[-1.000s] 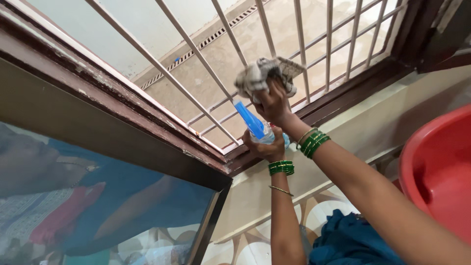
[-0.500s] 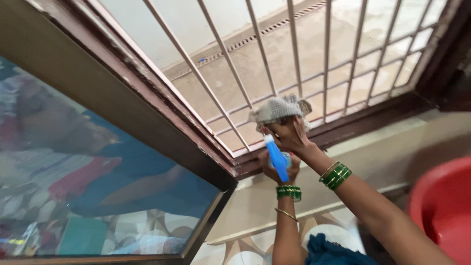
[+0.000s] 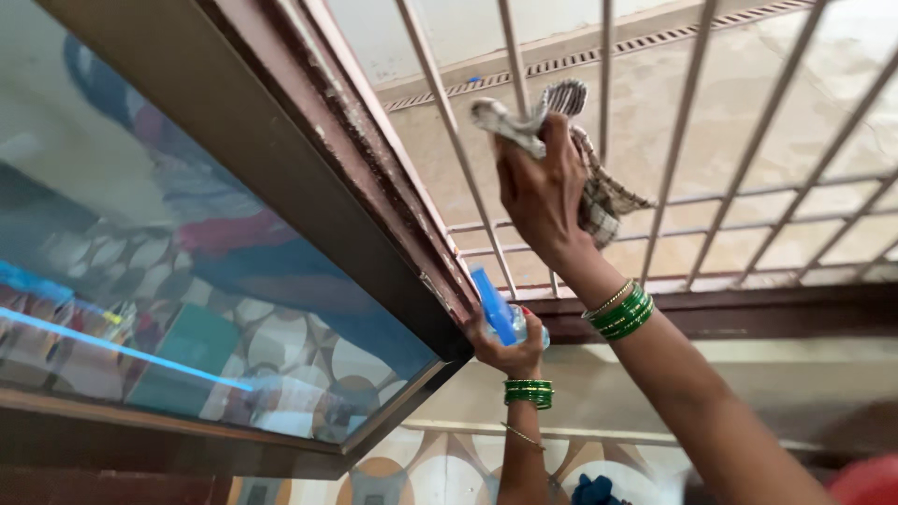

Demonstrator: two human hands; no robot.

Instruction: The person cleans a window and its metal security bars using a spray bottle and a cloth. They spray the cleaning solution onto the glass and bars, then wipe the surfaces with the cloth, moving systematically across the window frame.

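both hands are reaching up to a window. right hand [image 3: 541, 192] is closing its fingers around a crumpled grey checked cloth [image 3: 599, 192], bunching it and pressing it against the white window bars [image 3: 510, 56], with loose ends of the cloth hanging down to the right of the wrist. left hand [image 3: 505, 344] is sitting lower, at the brown window frame [image 3: 374, 196], fingers wrapping a small clear spray bottle [image 3: 510, 323] with a blue head. the bottle's long axis is running tilted, blue head pointing up and to the left toward the frame; what is inside cannot be made out. green bangles [image 3: 625, 311] are circling both wrists. an open glass pane [image 3: 187, 281] is swinging inward on the left, reflecting patterned tiles.
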